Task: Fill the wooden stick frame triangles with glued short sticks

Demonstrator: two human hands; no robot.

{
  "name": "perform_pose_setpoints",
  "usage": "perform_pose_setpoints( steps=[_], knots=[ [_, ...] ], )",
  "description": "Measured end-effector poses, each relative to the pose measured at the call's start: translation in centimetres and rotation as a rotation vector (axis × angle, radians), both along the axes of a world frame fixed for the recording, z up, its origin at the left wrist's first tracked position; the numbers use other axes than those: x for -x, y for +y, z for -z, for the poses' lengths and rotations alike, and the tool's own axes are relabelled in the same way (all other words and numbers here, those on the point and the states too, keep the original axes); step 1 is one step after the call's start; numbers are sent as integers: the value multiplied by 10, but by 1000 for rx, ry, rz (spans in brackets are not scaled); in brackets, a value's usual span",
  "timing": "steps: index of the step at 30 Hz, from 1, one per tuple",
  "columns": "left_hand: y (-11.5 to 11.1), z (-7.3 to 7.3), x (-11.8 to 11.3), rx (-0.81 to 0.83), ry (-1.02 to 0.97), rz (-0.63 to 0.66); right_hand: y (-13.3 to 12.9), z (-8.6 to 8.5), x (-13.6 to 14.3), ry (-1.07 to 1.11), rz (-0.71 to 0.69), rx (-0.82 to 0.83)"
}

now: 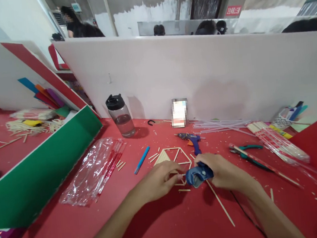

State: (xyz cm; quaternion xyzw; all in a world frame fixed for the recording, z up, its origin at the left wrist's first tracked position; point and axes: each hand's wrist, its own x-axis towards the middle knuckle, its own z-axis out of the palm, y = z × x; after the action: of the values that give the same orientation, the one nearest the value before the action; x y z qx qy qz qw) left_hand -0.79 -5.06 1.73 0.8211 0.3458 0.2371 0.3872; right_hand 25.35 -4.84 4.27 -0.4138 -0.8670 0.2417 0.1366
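Note:
My right hand (pixel 222 171) is closed around a blue hand cutter (pixel 199 175) with a curved jaw. The fingers of my left hand (pixel 163 180) are pinched together at the cutter's left side, on a small pale end that looks like a wooden stick; most of it is hidden. Below and behind my left hand lies a frame of thin wooden sticks (pixel 176 163), split into triangles, one filled with sticks. A long stick (pixel 221 204) slants from under my right hand toward me. A short stick piece (pixel 184 190) lies just in front of the frame.
A blue glue gun (pixel 196 143) lies behind my hands. Left are a blue pen (pixel 142 160), plastic wrapping (pixel 89 174) and a water bottle (pixel 121 117). Green-handled pliers (pixel 251 155) and bagged sticks (pixel 281 144) lie right. A phone (pixel 179 113) leans on the white partition (pixel 148 71).

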Motion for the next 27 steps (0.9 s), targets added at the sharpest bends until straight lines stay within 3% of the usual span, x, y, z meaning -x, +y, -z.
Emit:
perform_pose_setpoints(
  steps=[5, 10, 13, 17, 20, 23, 27],
  knots=[
    [15, -35, -4, 143, 25, 264, -7, -21, -3, 23, -76, -91],
    [39, -53, -9, 349, 62, 478, -11, -28, -6, 56, -35, -114],
    [48, -57, -7, 403, 15, 424, -11, -30, -8, 307, 166, -99],
    [53, -55, 4, 319, -12, 254, -2, -31, -7, 1024, 494, 23],
    [54, -54, 14, 326, 36, 228, 7, -30, -6, 1484, 596, 189],
    [54, -59, 23, 331, 77, 215, 13, -27, -8, 1704, 656, 249],
    [58, -68, 38, 338, 130, 152, 16, -21, -13, 1790, 726, 274]
  ],
)
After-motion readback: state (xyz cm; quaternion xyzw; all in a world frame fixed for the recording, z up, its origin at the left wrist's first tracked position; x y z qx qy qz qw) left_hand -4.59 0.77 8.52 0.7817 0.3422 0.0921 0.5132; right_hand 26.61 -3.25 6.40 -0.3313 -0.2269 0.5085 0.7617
